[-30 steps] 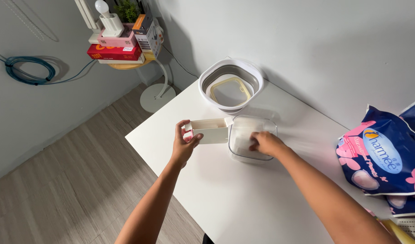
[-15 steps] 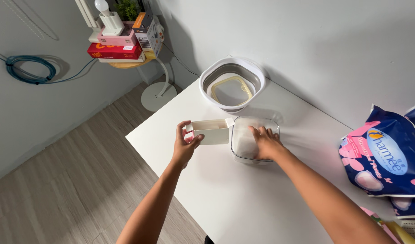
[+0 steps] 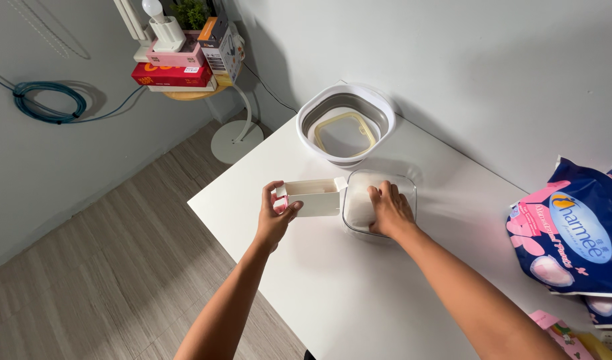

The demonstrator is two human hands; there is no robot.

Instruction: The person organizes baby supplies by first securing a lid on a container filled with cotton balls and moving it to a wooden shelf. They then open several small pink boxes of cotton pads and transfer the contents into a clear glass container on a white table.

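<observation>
My left hand grips a cream-white rectangular box by its left end and holds it level just above the white table. The box's right end touches a clear square plastic container that stands on the table. My right hand reaches into that container with the fingers spread flat on white material inside; whether it holds any of it is hidden.
A white and grey collapsible tub with a yellow-rimmed lid inside stands at the table's far corner. Blue and pink soft packages lie at the right. A round side table with boxes stands by the wall, beside a coiled blue cable.
My right hand has moved deeper into the clear container and flattened its fingers. My left hand and the cream box have stayed in place.
</observation>
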